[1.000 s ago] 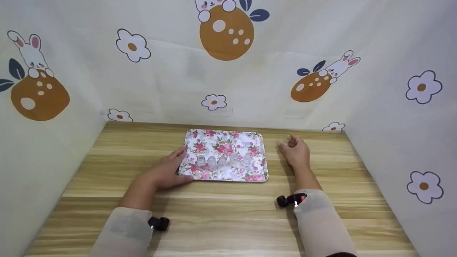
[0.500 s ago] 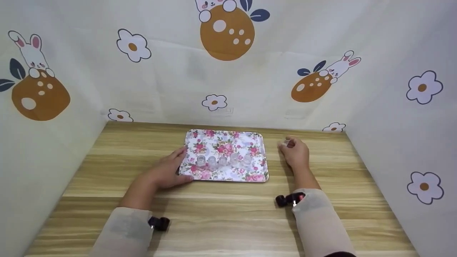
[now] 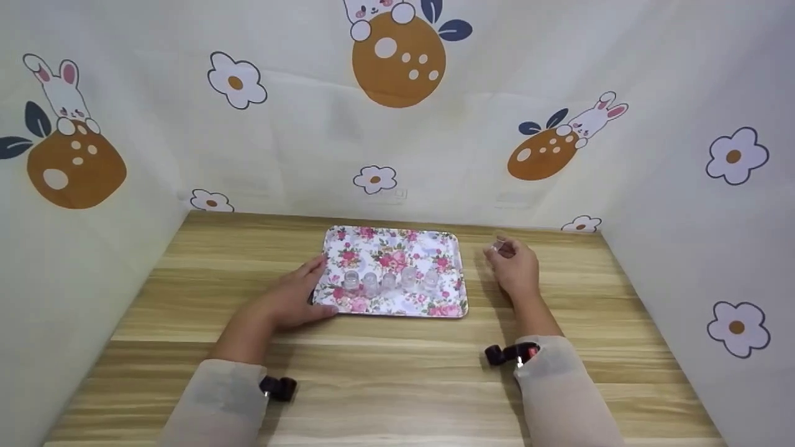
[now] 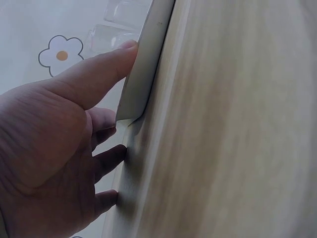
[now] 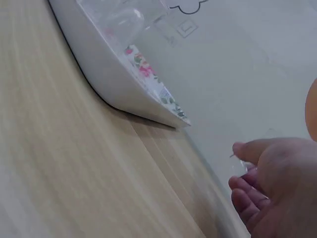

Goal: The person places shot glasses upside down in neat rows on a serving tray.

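Note:
A floral tray (image 3: pixel 397 241) lies mid-table with several small clear cups (image 3: pixel 388 280) in a row on it. My left hand (image 3: pixel 297 295) holds the tray's near left corner. In the left wrist view its thumb (image 4: pixel 106 64) lies on the tray's rim (image 4: pixel 148 64) and the fingers curl beside and below it. My right hand (image 3: pixel 514 264) hovers just right of the tray and pinches a small clear cup (image 3: pixel 498 246) above the table. The right wrist view shows that cup (image 5: pixel 241 166) between thumb and fingertips, with the tray (image 5: pixel 109 79) off to the left.
The wooden table (image 3: pixel 397 372) is walled on three sides by cloth printed with rabbits and flowers (image 3: pixel 397 124). Bare wood lies in front of the tray and to both sides. Black wrist cameras sit on the left forearm (image 3: pixel 277 388) and the right forearm (image 3: pixel 506 354).
My right hand has closed its fingers on the small clear cup beside the tray and raised it slightly. The left hand and the tray have stayed put.

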Tool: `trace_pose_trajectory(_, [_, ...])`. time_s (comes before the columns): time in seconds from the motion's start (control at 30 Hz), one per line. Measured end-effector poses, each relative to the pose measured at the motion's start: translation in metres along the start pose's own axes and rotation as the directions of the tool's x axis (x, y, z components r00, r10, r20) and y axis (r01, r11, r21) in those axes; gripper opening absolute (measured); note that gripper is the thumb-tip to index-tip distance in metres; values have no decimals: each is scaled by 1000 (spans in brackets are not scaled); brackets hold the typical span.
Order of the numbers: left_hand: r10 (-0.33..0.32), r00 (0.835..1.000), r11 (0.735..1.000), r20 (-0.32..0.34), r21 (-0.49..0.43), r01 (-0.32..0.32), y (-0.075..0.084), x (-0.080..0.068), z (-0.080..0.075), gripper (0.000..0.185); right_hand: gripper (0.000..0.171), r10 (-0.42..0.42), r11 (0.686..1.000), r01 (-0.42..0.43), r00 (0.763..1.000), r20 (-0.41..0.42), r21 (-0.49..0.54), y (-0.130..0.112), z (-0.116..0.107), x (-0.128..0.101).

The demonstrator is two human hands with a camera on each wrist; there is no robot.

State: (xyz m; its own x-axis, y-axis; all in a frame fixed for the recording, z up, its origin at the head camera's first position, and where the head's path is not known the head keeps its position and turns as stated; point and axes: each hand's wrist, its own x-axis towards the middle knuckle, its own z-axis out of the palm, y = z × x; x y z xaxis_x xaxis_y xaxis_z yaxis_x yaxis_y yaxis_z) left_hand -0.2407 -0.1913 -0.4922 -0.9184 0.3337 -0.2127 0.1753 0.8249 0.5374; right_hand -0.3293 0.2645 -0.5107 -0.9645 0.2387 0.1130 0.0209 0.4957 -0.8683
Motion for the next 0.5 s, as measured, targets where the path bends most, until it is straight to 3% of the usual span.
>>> trace_pose_trajectory(0.27, [-21, 1000, 1000, 2, 2, 21, -1, -1, 0, 110, 45, -20, 996, 15, 998, 53, 89, -19, 4, -22])
trace_pose_trajectory(0.5, [-2, 1000, 1000, -3, 6, 2, -1, 1, -1, 109, 45, -36, 985, 20, 996, 87, 172, -36, 1, -44])
